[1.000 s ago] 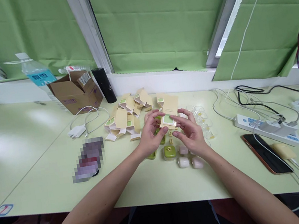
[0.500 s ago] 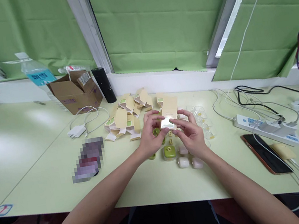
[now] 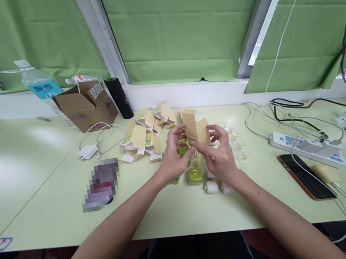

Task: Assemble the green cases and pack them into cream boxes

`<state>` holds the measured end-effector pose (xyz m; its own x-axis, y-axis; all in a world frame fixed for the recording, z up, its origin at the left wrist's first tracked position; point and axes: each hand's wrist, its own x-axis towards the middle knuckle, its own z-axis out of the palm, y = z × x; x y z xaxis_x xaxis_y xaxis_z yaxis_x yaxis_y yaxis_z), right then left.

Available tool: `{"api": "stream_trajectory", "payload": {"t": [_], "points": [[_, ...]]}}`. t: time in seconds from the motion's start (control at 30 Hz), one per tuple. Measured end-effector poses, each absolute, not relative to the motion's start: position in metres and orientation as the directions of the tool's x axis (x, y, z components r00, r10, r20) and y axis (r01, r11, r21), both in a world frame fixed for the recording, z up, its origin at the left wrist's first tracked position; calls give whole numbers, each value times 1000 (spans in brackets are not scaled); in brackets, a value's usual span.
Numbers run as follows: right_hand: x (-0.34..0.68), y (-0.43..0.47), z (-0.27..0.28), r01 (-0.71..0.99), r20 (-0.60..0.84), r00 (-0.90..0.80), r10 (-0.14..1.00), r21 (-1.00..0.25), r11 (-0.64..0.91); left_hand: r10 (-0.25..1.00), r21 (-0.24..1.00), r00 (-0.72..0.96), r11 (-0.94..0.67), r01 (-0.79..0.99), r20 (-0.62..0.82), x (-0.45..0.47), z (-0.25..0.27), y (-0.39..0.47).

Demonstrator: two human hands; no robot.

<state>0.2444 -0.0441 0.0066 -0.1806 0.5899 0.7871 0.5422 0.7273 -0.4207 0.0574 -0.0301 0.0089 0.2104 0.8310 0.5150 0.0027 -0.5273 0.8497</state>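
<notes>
Gripping a carton (image 3: 190,126), left hand (image 3: 174,155) and right hand (image 3: 222,156) curl partway; a bottle (image 3: 44,89) reads 飘雪.

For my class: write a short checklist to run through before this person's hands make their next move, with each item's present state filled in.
1. Cream carton gripped by both the left hand and right hand: ok.
2. Carton flaps all folded shut: not ok; a flap sticks out at the top.
3. Carton's inside checked for contents: cannot tell; it isn't visible.
4. Green-lidded container standing on the table, lid on top: ok.
5. Dark-screened phone away from both hands: ok; it lies off to the right.
</notes>
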Motion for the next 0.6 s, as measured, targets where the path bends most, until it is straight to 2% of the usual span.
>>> {"api": "stream_trajectory", "payload": {"t": [0.27,0.33,0.43,0.47,0.53,0.6], "points": [[240,-51,10,576,778,-380,501,-224,786,869,895,231,-444,-26,438,58,18,-35],[241,-51,12,547,787,-385,481,-225,806,872,902,235,-427,-67,430,53,21,-32],[246,-52,16,528,834,-277,477,-282,801,875,910,251,-392,-133,413,43,23,-22],[248,-53,19,533,831,-260,493,-302,790,880,913,247,-379,-150,406,39,23,-18],[251,-56,26,561,753,-331,569,-328,760,890,915,227,-357,-190,395,32,22,-9],[252,-61,35,612,565,-480,671,-332,718,904,915,205,-326,-239,376,27,21,-2]]}}
